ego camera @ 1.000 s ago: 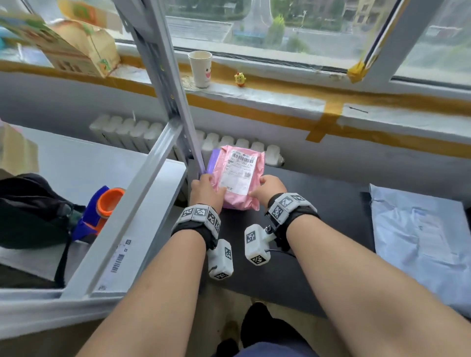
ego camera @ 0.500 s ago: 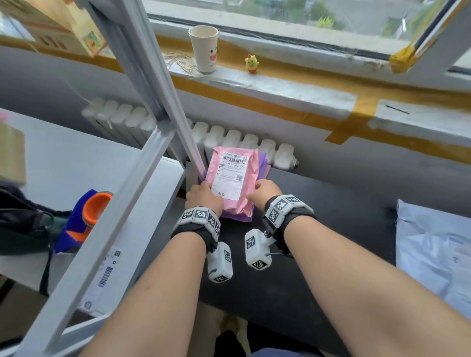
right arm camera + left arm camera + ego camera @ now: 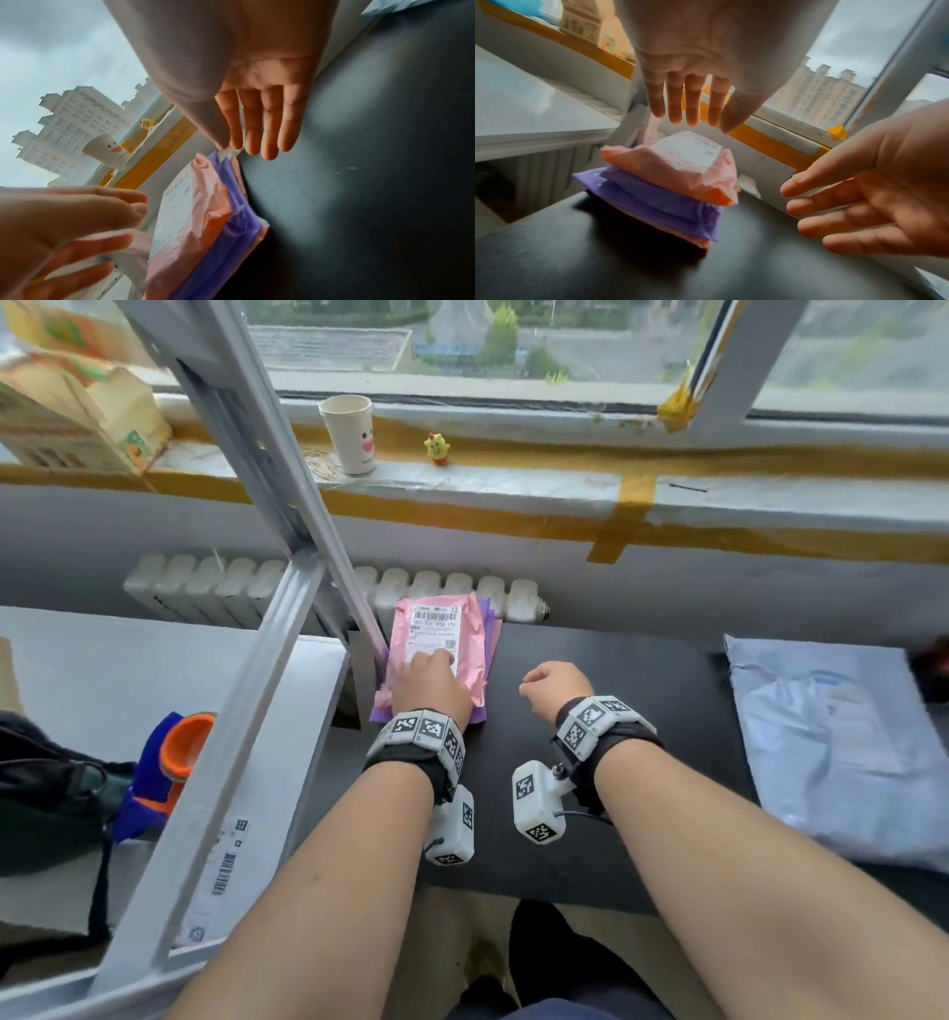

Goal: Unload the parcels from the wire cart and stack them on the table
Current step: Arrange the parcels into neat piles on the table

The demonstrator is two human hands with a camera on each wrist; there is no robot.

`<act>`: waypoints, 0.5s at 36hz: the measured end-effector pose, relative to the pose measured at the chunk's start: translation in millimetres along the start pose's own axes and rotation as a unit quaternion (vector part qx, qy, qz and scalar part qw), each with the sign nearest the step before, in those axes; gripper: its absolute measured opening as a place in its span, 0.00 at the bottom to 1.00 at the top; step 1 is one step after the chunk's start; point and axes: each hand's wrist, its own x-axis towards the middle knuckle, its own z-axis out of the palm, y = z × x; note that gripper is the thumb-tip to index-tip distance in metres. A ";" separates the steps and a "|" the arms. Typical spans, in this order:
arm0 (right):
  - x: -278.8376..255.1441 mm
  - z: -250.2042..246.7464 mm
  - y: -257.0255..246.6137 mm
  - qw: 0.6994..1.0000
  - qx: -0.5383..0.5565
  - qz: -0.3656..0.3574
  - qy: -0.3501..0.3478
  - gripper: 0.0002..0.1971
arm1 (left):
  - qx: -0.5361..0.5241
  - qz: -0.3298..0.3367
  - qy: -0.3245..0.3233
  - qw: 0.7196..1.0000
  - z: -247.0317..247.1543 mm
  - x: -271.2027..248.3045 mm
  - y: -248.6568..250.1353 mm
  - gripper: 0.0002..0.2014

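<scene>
- A pink parcel (image 3: pixel 440 643) is seen on top of a purple parcel (image 3: pixel 654 201), stacked at the back edge of the black counter (image 3: pixel 631 711), with another pink layer seen under the purple one.
- The left hand (image 3: pixel 430 686) is held just over the pink parcel, fingers straight and close together; actual touch cannot be told.
- The right hand (image 3: pixel 557 686) is held beside the pink parcel, to its right, relaxed and holding nothing.
- A pale blue parcel (image 3: pixel 842 752) is laid on the counter, well to the right of the pink parcel.
- A paper cup (image 3: pixel 348 434) is stood on the windowsill behind the pink parcel.
</scene>
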 end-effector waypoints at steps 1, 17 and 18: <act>-6.2 -3.7 10.2 1.000 0.003 0.004 0.012 0.11 | 0.007 0.019 -0.002 1.000 3.9 -5.4 7.4 0.19; -120.6 -109.6 196.5 0.967 0.037 0.177 0.181 0.13 | 0.046 0.272 -0.131 0.952 84.8 -146.1 159.1 0.21; -126.4 -117.8 206.8 0.964 0.037 0.184 0.190 0.13 | 0.055 0.284 -0.133 0.948 89.3 -155.6 170.8 0.21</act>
